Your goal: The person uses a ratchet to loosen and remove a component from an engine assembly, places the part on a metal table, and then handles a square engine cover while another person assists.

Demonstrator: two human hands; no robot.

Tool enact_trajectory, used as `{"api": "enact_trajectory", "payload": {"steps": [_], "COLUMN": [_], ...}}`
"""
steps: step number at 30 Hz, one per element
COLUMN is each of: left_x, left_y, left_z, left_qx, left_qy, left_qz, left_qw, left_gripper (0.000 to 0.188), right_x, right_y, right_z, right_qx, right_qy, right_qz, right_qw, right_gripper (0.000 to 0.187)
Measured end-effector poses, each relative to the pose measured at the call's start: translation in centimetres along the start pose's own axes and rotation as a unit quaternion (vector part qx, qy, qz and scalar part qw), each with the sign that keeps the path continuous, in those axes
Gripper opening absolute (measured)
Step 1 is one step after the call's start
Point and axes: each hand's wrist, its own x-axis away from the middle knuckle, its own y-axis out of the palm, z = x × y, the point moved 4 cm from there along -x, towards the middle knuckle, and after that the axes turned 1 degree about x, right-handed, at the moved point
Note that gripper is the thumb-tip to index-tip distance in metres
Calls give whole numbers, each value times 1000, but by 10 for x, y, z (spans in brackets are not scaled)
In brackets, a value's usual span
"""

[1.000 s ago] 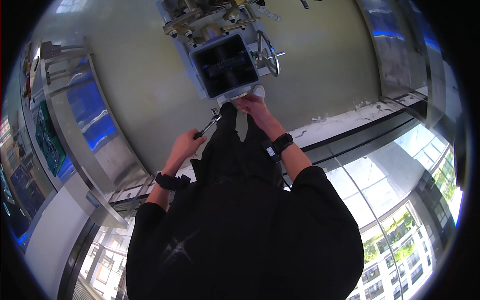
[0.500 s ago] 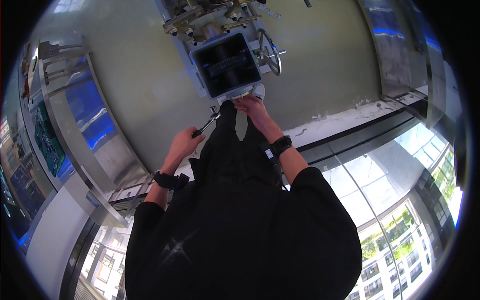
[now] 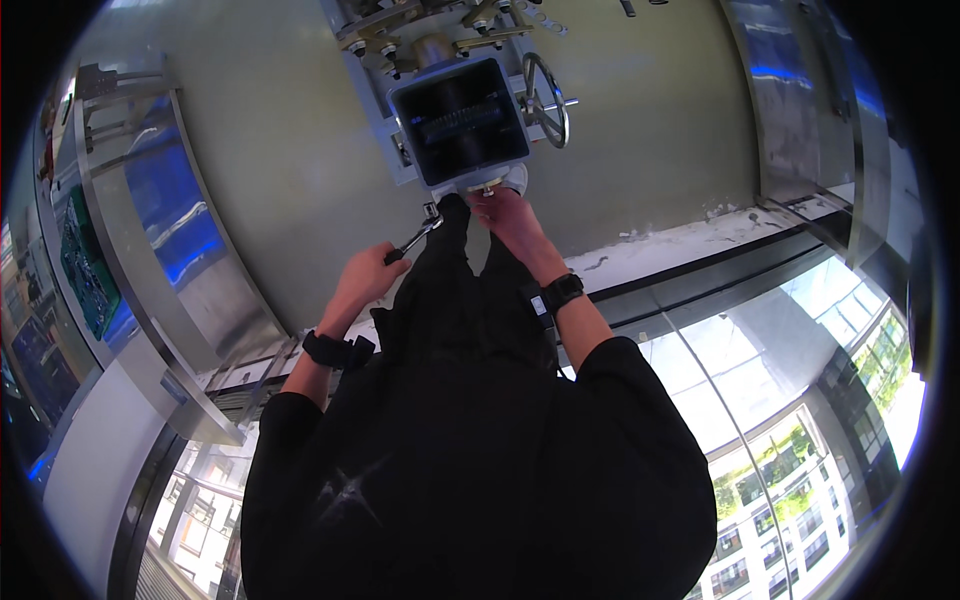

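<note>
My left hand [image 3: 370, 272] is closed round the dark handle of a ratchet wrench [image 3: 418, 238]. Its shiny shaft slants up and right, and the square-looking head lies beside my dark trouser leg. At the near side of a machine, under a box with a glossy black front [image 3: 462, 122], my right hand [image 3: 508, 222] has its fingers bent together. A small metal bolt-like piece [image 3: 489, 191] sticks out at the fingertips. What lies between those fingers is hidden.
A metal handwheel [image 3: 545, 100] stands right of the box, with brass-coloured clamps and rods [image 3: 430, 45] behind it. Metal-framed cabinets [image 3: 190, 230] flank the floor on the left, another cabinet [image 3: 800, 110] on the right. My shoe [image 3: 517, 178] sits close to the machine.
My right fingers have shifted a little, and the small metal piece beside them now shows more clearly. The wrench and left hand have moved slightly upward; the machine sits a bit further right in view.
</note>
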Motion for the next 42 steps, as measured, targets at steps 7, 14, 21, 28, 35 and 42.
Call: {"api": "enact_trajectory", "payload": {"steps": [7,14,21,28,35,42], "left_x": [1,0,5,6,9,4], "left_y": [-3,-6,-17,-18,-13,-8], "left_z": [-2,-6,-3,13,16,30], "left_qx": [-31,-74,-121,-183,-187,-223], "left_qy": [38,41,39,62,68,93], "left_qz": [31,20,26,7,-9,-31], "left_qw": [998,996,992,981,980,970], "left_gripper": [35,39,37,39,37,37], "right_x": [-5,-14,3,-2,-8,-8], "right_y": [-2,-7,11,-10,-5,-4], "right_z": [0,-2,-2,8,18,13], "right_qx": [159,372,153,145,-74,134], "right_qy": [-101,-243,-109,-210,-115,-232], "right_qz": [99,193,55,132,78,154], "right_qw": [977,875,981,958,988,951], "right_gripper": [15,28,28,28,24,20]}}
